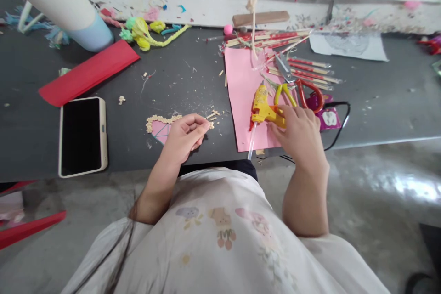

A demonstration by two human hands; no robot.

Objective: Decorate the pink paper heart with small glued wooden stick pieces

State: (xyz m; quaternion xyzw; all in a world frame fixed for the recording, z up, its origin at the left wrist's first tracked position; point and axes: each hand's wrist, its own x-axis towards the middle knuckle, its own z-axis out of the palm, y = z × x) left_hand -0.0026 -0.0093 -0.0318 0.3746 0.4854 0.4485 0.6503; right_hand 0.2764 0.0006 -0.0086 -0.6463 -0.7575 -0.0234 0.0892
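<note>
My left hand (188, 135) is closed in a pinch, with a small pale wooden piece (211, 125) at its fingertips. Just beside and partly under it lies a pink paper heart (159, 129) with drawn lines, its upper edge covered with small wooden bits (155, 121). My right hand (299, 131) grips the handle of a yellow hot glue gun (262, 106), its fingers partly hidden from above. A clear glue stick (252, 141) juts out of the gun's back toward me. Under the gun is a pink sheet (237, 96).
Pliers with red handles (311, 94) and red-wrapped sticks (306, 71) lie beyond my right hand. A phone (83, 138), a red folded paper (89, 73) and a white-and-blue bottle (82, 18) stand or lie at left. Yellow yarn (143, 34) is at the back.
</note>
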